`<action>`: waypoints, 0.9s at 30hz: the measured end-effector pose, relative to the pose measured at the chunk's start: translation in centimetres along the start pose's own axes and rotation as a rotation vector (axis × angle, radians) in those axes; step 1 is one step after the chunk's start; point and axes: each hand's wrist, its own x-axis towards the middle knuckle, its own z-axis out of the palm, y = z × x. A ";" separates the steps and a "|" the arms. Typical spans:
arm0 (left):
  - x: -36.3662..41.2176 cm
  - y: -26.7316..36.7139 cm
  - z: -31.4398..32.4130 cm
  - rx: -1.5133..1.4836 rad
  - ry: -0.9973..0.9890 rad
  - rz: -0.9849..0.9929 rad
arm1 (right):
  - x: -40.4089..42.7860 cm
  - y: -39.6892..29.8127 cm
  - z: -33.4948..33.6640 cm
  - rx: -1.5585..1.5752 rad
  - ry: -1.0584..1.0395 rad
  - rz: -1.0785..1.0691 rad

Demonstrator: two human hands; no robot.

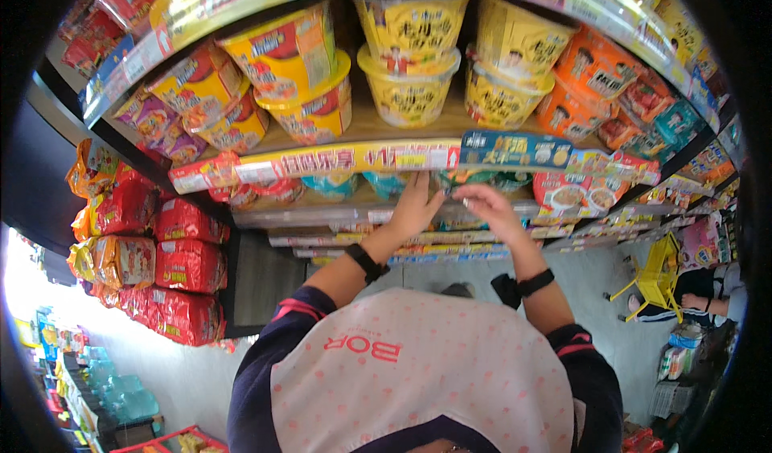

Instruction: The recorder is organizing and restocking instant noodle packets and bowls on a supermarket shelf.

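My left hand point(416, 208) reaches to the shelf below the yellow promotional strip point(362, 156), its fingers partly hidden at the strip's lower edge. Just right of it, my right hand point(488, 208) is raised with bent fingers near a small dark thing between the hands, too small to name. Teal instant noodle cups point(386, 184) stand behind my left hand, green ones point(512, 179) behind my right. On the shelf above, yellow noodle tubs point(410, 91) are stacked in pairs, with red-and-yellow tubs point(310, 112) to their left and orange tubs point(576, 112) to their right.
Red bagged noodle packs point(190, 266) are stacked at the left beside the dark shelf side panel point(265, 278). Lower shelf edges with price labels run beneath my hands. At the right, a person point(721, 296) is beside a yellow stool point(660, 275) on the grey floor point(585, 284).
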 end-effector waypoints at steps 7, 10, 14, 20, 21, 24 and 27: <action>-1.6 -0.7 -0.1 0.016 -0.079 0.023 | 2.1 1.2 0.2 -0.111 -0.010 -0.028; -2.5 -1.0 -0.3 0.015 -0.107 0.008 | 2.6 2.1 0.6 -0.370 0.052 -0.172; -3.9 -0.9 -0.7 -0.072 -0.103 -0.010 | 3.1 3.4 -0.5 -0.547 0.205 -0.098; -5.4 2.8 -7.0 0.300 -0.263 0.228 | 1.5 2.1 0.4 -0.723 0.113 -0.137; -5.0 4.6 -8.7 0.387 -0.214 0.350 | 1.2 2.2 0.5 -0.722 0.107 -0.138; -4.0 10.7 -13.4 0.551 0.010 0.620 | -0.3 3.7 0.0 -0.736 0.068 -0.137; -5.1 15.6 -17.0 0.444 0.226 0.768 | -2.1 5.0 -0.3 -0.743 0.128 -0.088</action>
